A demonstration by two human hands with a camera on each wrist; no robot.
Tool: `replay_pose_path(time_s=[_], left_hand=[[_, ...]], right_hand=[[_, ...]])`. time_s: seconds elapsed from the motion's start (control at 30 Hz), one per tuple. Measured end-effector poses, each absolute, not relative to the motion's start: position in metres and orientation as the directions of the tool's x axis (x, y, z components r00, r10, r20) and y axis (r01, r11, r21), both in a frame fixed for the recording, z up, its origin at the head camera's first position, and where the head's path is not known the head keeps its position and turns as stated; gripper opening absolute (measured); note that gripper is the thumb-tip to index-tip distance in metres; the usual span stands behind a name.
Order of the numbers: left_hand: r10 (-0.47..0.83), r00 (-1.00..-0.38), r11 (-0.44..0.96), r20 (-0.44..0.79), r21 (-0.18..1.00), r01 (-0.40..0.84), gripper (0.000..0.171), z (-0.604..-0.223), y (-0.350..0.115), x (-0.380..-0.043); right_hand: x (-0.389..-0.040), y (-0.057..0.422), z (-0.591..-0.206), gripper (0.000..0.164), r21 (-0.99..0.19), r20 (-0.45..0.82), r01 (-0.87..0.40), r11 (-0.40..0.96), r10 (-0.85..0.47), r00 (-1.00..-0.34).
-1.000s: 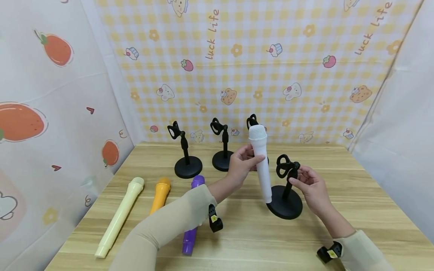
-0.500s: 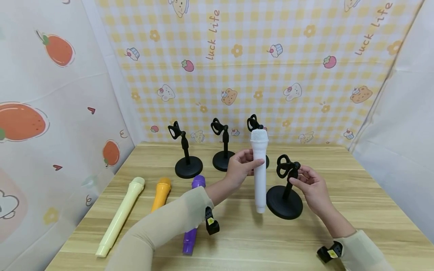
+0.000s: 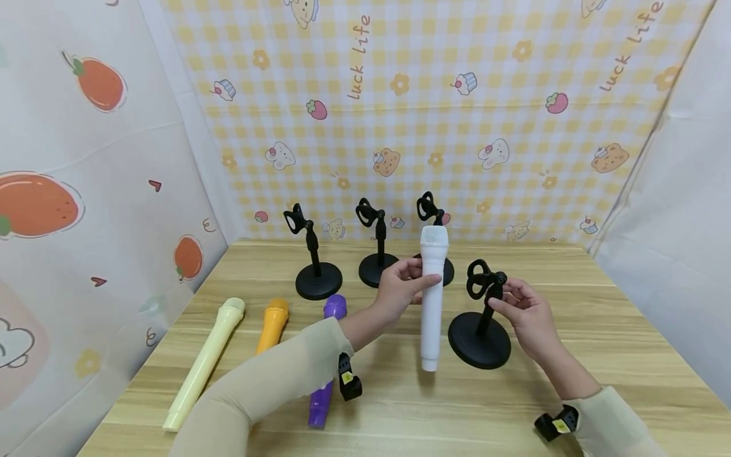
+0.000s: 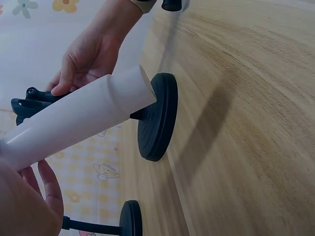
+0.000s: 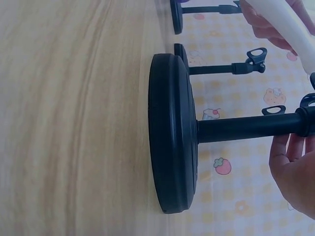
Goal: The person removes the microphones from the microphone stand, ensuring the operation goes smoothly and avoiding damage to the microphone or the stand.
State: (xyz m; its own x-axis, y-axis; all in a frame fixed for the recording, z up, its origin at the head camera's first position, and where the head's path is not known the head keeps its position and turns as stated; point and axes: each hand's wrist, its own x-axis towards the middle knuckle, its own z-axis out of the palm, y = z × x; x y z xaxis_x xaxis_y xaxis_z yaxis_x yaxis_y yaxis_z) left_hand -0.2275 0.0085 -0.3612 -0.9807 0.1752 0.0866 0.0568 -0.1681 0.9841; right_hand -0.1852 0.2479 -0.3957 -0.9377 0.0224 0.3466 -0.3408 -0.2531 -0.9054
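Note:
My left hand pinches a white microphone about its middle, thumb in front. The microphone stands nearly upright, head up, and its shadow falls apart from it on the wood in the left wrist view. Just to its right is a black microphone stand with a round base on the table and an unfilled clip at the top. With thumb and fingers my right hand grips this stand near the joint under the clip. In the right wrist view the stand's pole runs into that grip.
Three more black stands, a left one, a middle one and a right one, line the back. At left on the wooden table lie a pale yellow microphone, an orange one and a purple one.
The white microphone has come down and slightly left, away from the near stand, and turned from a tilt to nearly upright. My right hand keeps its grip on the stand.

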Motion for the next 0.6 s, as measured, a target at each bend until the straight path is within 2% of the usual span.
replay_pose_path(time_s=[0.6], left_hand=[[0.124, -0.992, -0.100, -0.014, 0.995, -0.027, 0.041, -0.368, -0.007, -0.219]], right_hand=[[-0.191, 0.256, -0.382, 0.039, -0.870, 0.388, -0.387, -0.307, 0.058, -0.920]])
